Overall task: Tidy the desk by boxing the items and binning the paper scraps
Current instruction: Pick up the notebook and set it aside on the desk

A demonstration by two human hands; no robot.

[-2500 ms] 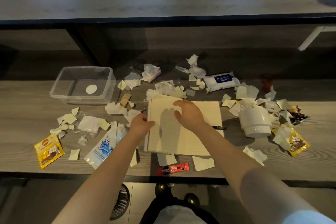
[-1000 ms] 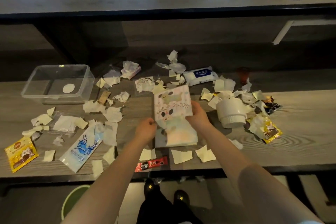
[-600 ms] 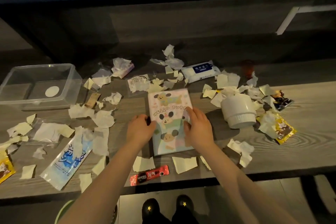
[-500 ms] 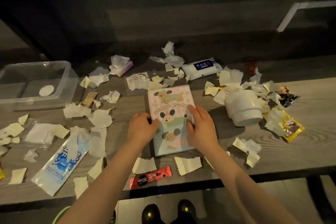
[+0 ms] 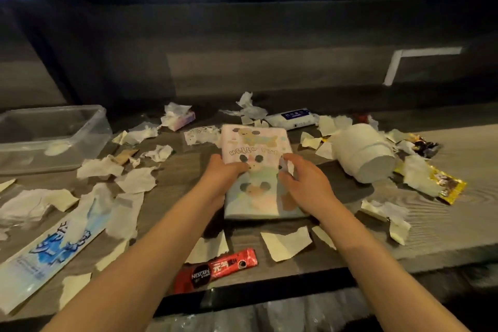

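A closed pastel notebook [image 5: 256, 148] with cartoon puppies lies flat on the desk's middle. My left hand [image 5: 223, 172] grips its left edge with curled fingers. My right hand [image 5: 304, 183] rests on its right half, fingers spread over the cover. A clear plastic box [image 5: 54, 140] stands at the far left, holding only a white round sticker. Torn paper scraps [image 5: 285, 244] lie all over the desk. A white cup [image 5: 363, 153] lies tipped on its side to the right of the notebook.
A red Nescafe sachet [image 5: 215, 269] lies at the desk's front edge. A blue-white packet [image 5: 51, 248] lies at the near left, a wet-wipes pack [image 5: 291, 117] and a tissue pack [image 5: 180, 118] at the back, yellow snack sachets [image 5: 447, 186] at the right.
The open notebook was shut, lifted briefly and laid flat again. Both hands have stayed on its cover, and my view has tilted up toward the windows.
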